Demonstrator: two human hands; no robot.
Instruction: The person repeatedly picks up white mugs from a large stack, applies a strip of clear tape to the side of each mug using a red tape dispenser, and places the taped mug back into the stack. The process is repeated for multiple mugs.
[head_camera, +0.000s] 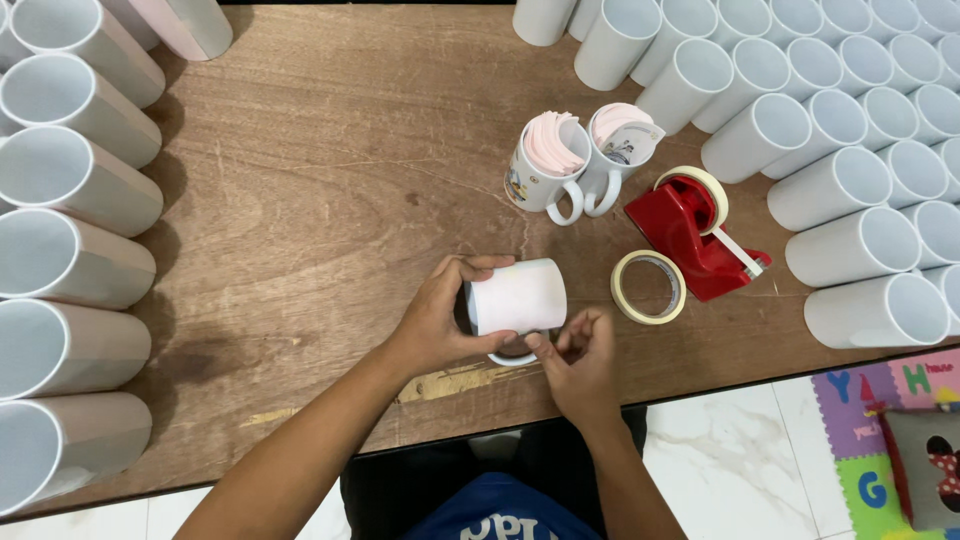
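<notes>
A white mug (518, 297) lies on its side near the front of the wooden table (330, 190), wrapped in a white sheet. My left hand (440, 315) grips its open end from the left. My right hand (578, 362) pinches at the mug's lower edge by the handle, fingers together. A loose roll of pale tape (648, 287) lies just right of the mug. Beside it stands a red tape dispenser (692, 232) with a strip of tape hanging out.
Two printed mugs (575, 160) stuffed with pink and white sheets stand behind the work spot. Several plain white mugs (850, 150) crowd the right side, and more line the left edge (70, 250). A coloured foam mat (880, 440) covers the floor at right.
</notes>
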